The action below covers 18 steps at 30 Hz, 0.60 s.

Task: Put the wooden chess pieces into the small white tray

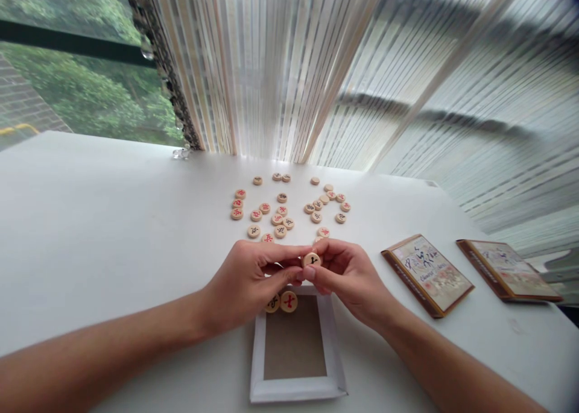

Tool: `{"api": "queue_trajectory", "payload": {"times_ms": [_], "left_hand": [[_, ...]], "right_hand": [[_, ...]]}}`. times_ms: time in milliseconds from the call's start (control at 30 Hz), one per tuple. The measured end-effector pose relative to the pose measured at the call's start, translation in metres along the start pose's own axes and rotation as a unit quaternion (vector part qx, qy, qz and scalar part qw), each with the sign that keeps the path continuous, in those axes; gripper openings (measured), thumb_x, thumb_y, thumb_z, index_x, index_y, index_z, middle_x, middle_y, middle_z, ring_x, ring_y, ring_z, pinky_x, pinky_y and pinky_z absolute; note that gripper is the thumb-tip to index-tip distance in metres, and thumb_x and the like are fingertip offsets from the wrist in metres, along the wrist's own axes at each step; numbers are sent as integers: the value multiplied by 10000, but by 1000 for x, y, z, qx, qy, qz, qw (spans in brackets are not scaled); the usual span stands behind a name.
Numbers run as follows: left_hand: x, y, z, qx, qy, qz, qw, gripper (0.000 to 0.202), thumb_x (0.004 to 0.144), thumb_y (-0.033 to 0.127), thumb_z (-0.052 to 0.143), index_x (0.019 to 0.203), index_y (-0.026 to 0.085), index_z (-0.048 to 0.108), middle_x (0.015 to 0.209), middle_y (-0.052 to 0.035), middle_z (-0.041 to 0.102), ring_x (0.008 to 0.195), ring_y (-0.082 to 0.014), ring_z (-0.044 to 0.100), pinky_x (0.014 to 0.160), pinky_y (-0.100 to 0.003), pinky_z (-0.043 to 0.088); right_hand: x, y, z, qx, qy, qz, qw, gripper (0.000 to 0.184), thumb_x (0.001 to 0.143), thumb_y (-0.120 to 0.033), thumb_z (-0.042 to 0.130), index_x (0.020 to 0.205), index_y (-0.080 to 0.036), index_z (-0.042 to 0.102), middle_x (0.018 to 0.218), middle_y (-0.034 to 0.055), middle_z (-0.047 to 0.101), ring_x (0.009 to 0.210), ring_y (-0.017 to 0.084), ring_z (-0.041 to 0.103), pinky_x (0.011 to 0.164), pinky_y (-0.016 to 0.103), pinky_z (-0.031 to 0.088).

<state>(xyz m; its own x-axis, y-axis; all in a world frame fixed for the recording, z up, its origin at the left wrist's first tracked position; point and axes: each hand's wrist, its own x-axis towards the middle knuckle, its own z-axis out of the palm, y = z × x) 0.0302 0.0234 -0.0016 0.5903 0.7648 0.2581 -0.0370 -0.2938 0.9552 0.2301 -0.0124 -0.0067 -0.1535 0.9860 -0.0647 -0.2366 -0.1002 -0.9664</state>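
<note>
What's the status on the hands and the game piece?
Right hand: fingers pinching a wooden xiangqi piece, over a white-bordered frame. Left hand: fingertips beside it. Two more pieces at the frame's far edge. Nothing blocking.

White table (113,220); xiangqi pieces (277,219); boxes (427,275)

Left arm (104,340): long, bare skin, smooth, and round like a tube, getting thinner near the wrist.
Right arm (452,365): long and bare too, and it also gets thinner near the wrist.
Left hand (244,286): bare, with a wide back and long, slim fingers.
Right hand (348,283): bare, with a wide back and slim fingers too.
Thumb nail (309,273): on the right hand, short and shiny, with a round tip.
</note>
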Motion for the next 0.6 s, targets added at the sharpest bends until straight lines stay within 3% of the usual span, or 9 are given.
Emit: {"api": "queue_trajectory", "payload": {"times_ms": [133,367,600], "left_hand": [[0,3,1,24,-8,26,999,370,962,124,701,1317,184,788,1134,-97,849,968,-226,838,872,-278,703],[0,4,3,16,-24,38,999,457,946,89,699,1392,179,740,1065,-110,857,869,-202,842,792,-255,710],[1,6,0,9,-19,32,999,373,944,182,771,1316,183,789,1056,-112,859,880,-228,847,803,-286,715]], "right_hand": [[1,-3,2,0,-4,-3,1000,395,610,-331,1042,756,-170,712,631,-26,685,494,80,554,455,185,438],[-1,-3,0,-9,-11,-10,1000,353,724,-390,983,756,-166,712,587,-28,668,456,70,529,443,186,423],[-3,-5,-1,-47,-17,-27,998,360,776,-449,941,762,-170,714,569,-18,665,456,89,538,447,208,439]]}}
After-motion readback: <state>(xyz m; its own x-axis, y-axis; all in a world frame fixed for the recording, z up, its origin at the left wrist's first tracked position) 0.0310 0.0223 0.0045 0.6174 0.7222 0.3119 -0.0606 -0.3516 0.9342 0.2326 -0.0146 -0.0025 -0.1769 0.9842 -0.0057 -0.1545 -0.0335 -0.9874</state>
